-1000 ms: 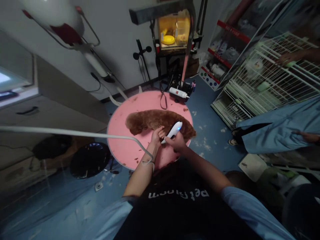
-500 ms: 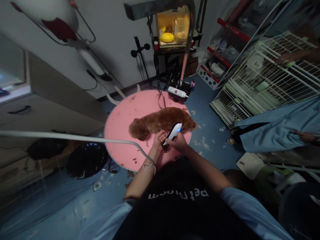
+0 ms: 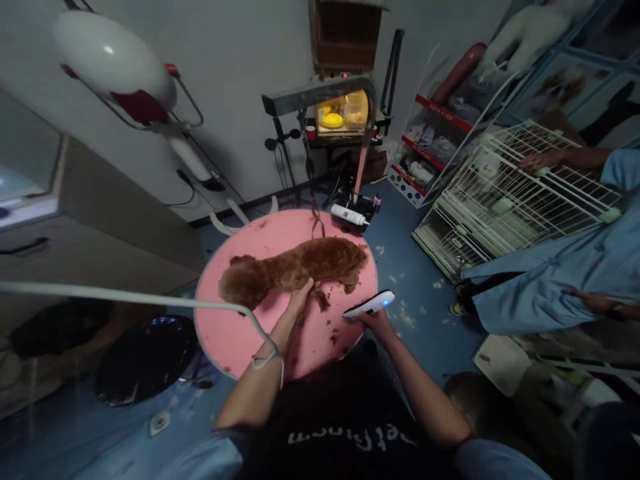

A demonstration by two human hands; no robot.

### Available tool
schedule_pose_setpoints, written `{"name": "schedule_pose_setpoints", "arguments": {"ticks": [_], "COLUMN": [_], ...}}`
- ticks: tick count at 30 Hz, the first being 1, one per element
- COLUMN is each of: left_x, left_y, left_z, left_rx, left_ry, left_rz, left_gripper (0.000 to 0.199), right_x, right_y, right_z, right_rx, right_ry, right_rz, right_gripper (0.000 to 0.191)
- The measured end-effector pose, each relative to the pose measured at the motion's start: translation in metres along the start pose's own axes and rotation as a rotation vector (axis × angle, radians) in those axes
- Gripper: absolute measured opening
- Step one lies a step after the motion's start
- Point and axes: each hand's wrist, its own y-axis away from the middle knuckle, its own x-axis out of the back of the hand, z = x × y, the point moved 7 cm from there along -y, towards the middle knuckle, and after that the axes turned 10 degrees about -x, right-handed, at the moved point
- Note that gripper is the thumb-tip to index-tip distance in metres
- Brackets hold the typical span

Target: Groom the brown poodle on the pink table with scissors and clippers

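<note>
On the pink table my left hand grips the brown dog (lying down); my right hand clasps the white clipper beside it.

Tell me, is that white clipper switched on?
Probably on: the white clipper in the right hand shows a blue light glowing near its end.

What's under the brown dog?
The dog lies on a round pink table with scattered fur clippings. The left hand holds its leg; the right hand holds a clipper beside it. The tabletop beneath its body is hidden.
</note>
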Motion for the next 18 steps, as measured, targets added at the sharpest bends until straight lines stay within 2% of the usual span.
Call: {"name": "schedule_pose_setpoints", "arguments": {"ticks": [3,5,10,16,18], "left_x": [-0.007,-0.015,-0.027,-0.026,-0.026], "left_y": [0.002,0.007,0.018,0.022,0.023], "left_z": [-0.008,-0.017,-0.030,-0.032,-0.031], "left_rx": [-0.026,0.005,0.089,0.133,0.129], "left_ry": [0.107,0.182,0.262,0.307,0.321], "left_rz": [0.122,0.161,0.129,0.122,0.134], "left_gripper": [0.030,0.034,0.040,0.048,0.048], "right_x": [0.003,0.000,-0.009,-0.006,-0.009], "right_y": [0.000,0.000,-0.002,0.002,0.003], "right_z": [0.021,0.033,0.052,0.056,0.057], "right_rx": [-0.061,-0.085,-0.125,-0.106,-0.097], "right_ry": [-0.018,-0.038,-0.125,-0.208,-0.212], "right_rz": [0.024,0.071,0.192,0.366,0.367], "right_gripper": [0.031,0.031,0.033,0.036,0.037]}}
